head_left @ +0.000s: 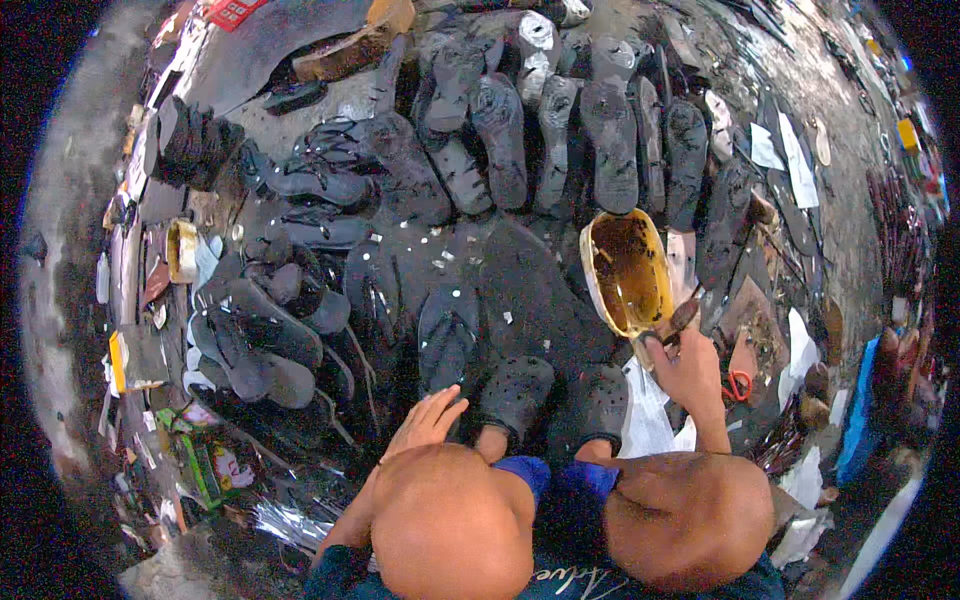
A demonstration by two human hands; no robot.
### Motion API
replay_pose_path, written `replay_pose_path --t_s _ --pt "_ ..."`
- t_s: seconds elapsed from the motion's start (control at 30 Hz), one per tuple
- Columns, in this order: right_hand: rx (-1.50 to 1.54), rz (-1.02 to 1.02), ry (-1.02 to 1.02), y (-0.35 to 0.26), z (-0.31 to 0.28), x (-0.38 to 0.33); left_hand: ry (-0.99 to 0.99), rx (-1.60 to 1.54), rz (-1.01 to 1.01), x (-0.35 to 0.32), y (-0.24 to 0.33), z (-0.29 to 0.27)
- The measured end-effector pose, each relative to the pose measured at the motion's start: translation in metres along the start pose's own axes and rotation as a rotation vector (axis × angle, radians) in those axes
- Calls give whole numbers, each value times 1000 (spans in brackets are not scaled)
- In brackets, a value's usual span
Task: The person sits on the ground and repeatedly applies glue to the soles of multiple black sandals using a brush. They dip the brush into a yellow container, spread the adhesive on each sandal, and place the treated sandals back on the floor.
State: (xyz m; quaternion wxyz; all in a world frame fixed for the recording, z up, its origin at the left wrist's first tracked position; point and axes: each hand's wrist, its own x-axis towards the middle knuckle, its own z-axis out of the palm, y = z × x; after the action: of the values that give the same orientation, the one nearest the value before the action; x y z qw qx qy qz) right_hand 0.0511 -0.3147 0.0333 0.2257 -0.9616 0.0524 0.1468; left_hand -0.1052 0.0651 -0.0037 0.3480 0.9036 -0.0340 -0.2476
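My left hand (428, 422) rests with fingers stretched out and together at the heel end of a dark flip-flop (447, 335), touching or just above it; nothing shows in it. At the near end of an oblong yellow tub (663, 268), my right hand (690, 365) is closed. The tub has dark brown, sticky-looking residue inside. A small dark piece sticks up by the right fingers, but what they grip is hidden. Dark soles (608, 150) stand in a row beyond the tub, and a broad dark sheet (520, 290) lies between it and the flip-flop.
My feet wear black clogs (515, 392) between my hands. Piled flip-flops (265, 340) and stacked soles (190, 145) lie left. Right are red-handled scissors (738, 386), white scraps (800, 345) and a blue strip (857, 410). A smaller yellow-rimmed container (183, 250) sits far left.
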Motion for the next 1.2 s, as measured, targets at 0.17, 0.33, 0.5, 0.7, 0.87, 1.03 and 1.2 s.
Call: replay_pose_path --t_s 0.17,0.33,0.5,0.7,0.87,1.03,1.2 --pt "58 26 7 -1 3 -3 250 -174 -27 32 -12 21" --pt "-206 20 -278 -9 -11 2 429 169 56 100 -19 24" --pt "366 -104 -273 -26 -20 4 375 352 140 154 -29 11" --pt "857 -216 -180 -89 -1 41 542 -699 15 192 -38 -9" --pt "800 -583 199 -149 24 92 318 -1623 -136 198 75 -68" --pt "730 -582 295 -143 16 102 316 -1761 -160 192 96 -63" --pt "845 -500 207 -142 9 88 385 -1480 -96 202 89 -34"
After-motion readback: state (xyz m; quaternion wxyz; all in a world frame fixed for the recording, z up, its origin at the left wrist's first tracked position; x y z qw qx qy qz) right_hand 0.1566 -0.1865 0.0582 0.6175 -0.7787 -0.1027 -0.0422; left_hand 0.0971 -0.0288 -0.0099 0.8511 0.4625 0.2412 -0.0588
